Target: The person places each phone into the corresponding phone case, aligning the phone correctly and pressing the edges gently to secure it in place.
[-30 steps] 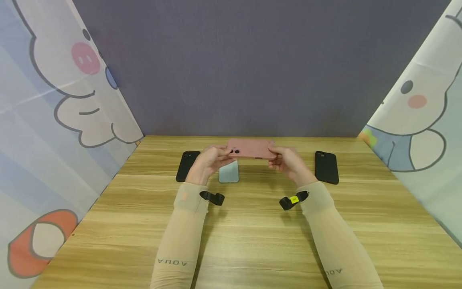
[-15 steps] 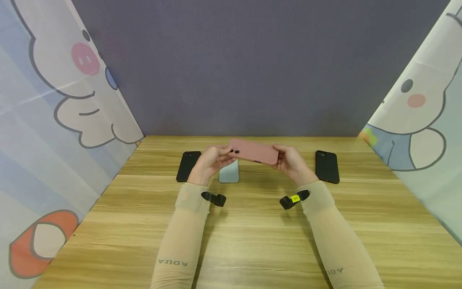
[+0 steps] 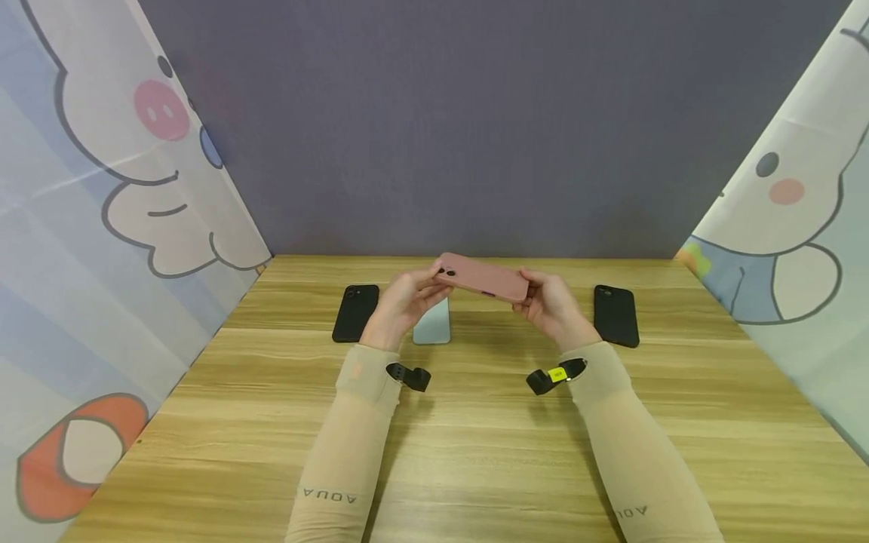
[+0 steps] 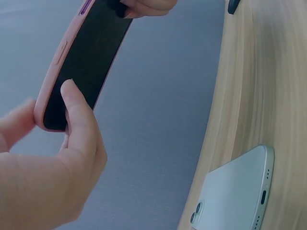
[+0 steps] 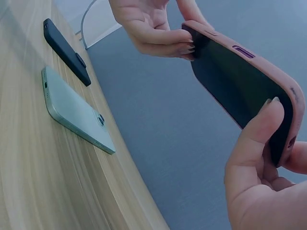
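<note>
A phone in a pink case (image 3: pixel 483 277) is held up above the table between both hands, tilted so its right end sits lower in the head view. My left hand (image 3: pixel 405 302) pinches the camera end between thumb and fingers. At the opposite end, my right hand (image 3: pixel 553 305) grips the corners, its thumb (image 5: pixel 269 120) on the dark front. From the wrist views, the dark screen side (image 4: pixel 88 62) faces me and the pink rim frames it. A purple strip shows through the cutout (image 5: pixel 243 51) in the case's side.
A pale green phone (image 3: pixel 431 326) lies face down below my left hand. Left of it is a black phone-shaped piece (image 3: pixel 354 313) with a camera area at its top; another black one (image 3: pixel 615 315) lies at the right. A grey panel (image 3: pixel 475 128) stands behind the wooden table (image 3: pixel 475 452).
The pink-cased phone has gone from nearly level to tilted, its camera end higher and its other end lower. It has shifted slightly right; both hands keep hold, the left moving right with it.
</note>
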`<state>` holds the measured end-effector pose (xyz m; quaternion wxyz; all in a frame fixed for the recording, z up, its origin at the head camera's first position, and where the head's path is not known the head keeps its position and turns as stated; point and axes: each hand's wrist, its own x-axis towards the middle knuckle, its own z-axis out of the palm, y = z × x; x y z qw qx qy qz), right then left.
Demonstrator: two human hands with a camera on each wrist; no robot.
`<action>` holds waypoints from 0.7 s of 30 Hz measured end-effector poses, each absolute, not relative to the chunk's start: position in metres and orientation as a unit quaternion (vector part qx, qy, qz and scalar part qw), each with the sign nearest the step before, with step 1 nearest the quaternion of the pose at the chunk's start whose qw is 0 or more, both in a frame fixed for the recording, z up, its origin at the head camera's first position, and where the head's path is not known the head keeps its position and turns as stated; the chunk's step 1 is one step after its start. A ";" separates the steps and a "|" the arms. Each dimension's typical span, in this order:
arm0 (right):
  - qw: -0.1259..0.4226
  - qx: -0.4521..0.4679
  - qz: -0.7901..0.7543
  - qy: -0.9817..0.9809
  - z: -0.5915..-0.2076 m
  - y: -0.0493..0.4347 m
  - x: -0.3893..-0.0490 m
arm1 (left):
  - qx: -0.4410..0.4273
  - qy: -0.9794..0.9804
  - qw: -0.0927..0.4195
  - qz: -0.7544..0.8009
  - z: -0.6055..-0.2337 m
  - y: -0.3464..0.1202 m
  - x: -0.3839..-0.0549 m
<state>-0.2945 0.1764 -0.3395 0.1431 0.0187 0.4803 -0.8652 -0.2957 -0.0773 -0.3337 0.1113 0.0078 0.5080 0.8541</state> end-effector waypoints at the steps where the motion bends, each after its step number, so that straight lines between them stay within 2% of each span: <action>1: 0.142 0.019 -0.868 0.475 -0.340 0.176 -0.294 | 0.009 0.504 0.111 0.857 -0.334 -0.077 -0.296; 10: 0.154 -0.013 -0.871 0.466 -0.339 0.170 -0.294 | 0.030 0.481 0.137 0.866 -0.336 -0.066 -0.298; 21: 0.173 -0.055 -0.841 0.510 -0.340 0.166 -0.292 | 0.006 0.495 0.096 0.863 -0.338 -0.056 -0.295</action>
